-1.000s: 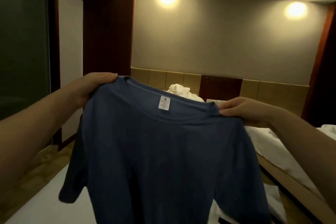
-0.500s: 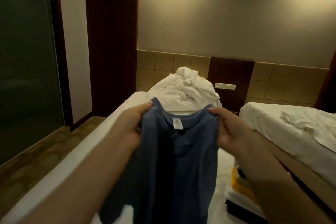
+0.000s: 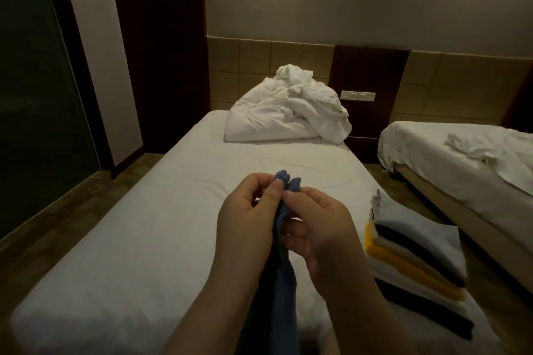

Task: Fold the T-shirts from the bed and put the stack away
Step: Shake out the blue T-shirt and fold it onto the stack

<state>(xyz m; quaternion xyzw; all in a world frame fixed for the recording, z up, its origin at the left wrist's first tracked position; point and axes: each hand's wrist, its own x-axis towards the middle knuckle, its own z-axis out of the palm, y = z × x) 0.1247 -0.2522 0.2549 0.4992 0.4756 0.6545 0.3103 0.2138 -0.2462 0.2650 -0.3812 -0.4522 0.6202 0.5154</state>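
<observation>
Both grips are closed on the blue T-shirt (image 3: 284, 291): left hand (image 3: 248, 228) and right hand (image 3: 320, 228) are pressed close together, shoulder edges pinched between thumbs and fingertips (image 3: 277, 188). Shirt is gathered lengthwise into a narrow bunch, hung down between the forearms, held above the near part of the bed (image 3: 150, 239). Lower end is cut off by the frame edge. Folded stack (image 3: 415, 265) is seen on the bed's right edge, just beside the right forearm: pale blue on top, then black, yellow, white and black layers. Crumpled white bedding (image 3: 288, 112) is piled at the bed's far end. Second bed (image 3: 461, 170) is seen at right.
</observation>
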